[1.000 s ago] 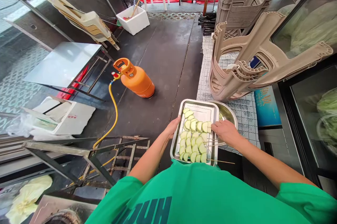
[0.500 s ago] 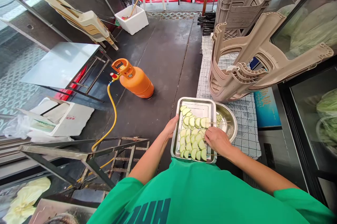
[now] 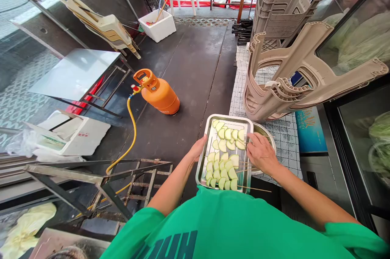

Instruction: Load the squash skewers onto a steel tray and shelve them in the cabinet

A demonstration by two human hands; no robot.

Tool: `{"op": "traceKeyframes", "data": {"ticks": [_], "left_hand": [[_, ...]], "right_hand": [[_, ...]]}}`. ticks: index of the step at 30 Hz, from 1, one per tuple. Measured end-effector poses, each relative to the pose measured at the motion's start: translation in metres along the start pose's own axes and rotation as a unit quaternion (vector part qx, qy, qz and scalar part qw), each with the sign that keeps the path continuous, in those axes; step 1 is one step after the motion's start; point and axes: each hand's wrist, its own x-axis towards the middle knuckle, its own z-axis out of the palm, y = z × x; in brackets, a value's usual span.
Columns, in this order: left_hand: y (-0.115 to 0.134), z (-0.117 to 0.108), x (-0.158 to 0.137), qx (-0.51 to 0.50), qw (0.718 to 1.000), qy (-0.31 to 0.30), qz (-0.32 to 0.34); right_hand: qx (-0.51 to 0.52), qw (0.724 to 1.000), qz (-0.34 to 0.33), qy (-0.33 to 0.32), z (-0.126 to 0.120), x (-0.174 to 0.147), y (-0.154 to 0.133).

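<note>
The right hand (image 3: 261, 154) is shifting back to the tray's (image 3: 210, 131) right edge, pinching skewers (image 3: 254, 188); the left hand (image 3: 198, 148) is gripping its left rim. Overhanging skewers risk snagging, sliding slices (image 3: 224, 165) off.

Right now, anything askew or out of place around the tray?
Mostly tidy. The skewer sticks poke out past the tray rim on the right, beside the right hand. The left hand grips the tray's left edge. Slices lie in rows; nothing spilled.
</note>
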Motion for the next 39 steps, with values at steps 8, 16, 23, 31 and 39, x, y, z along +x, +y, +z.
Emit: {"op": "traceKeyframes", "data": {"ticks": [8, 16, 23, 31, 39], "left_hand": [[0.001, -0.002, -0.001, -0.003, 1.0, -0.01, 0.002], [0.007, 0.006, -0.004, 0.014, 1.0, 0.016, -0.017], [0.011, 0.012, -0.006, 0.009, 0.999, 0.027, -0.027], [0.009, 0.011, -0.001, 0.003, 1.0, 0.016, -0.024], [0.01, 0.011, 0.0, -0.006, 1.0, 0.004, -0.02]], "right_hand": [[0.028, 0.997, -0.012, -0.064, 0.007, 0.009, 0.043], [0.152, 0.985, -0.001, -0.087, 0.02, 0.024, 0.063], [0.238, 0.964, 0.077, -0.086, 0.033, 0.027, 0.075], [0.224, 0.971, 0.066, -0.059, 0.033, 0.043, 0.056], [0.057, 0.979, 0.076, -0.182, 0.029, 0.05, 0.029]]}}
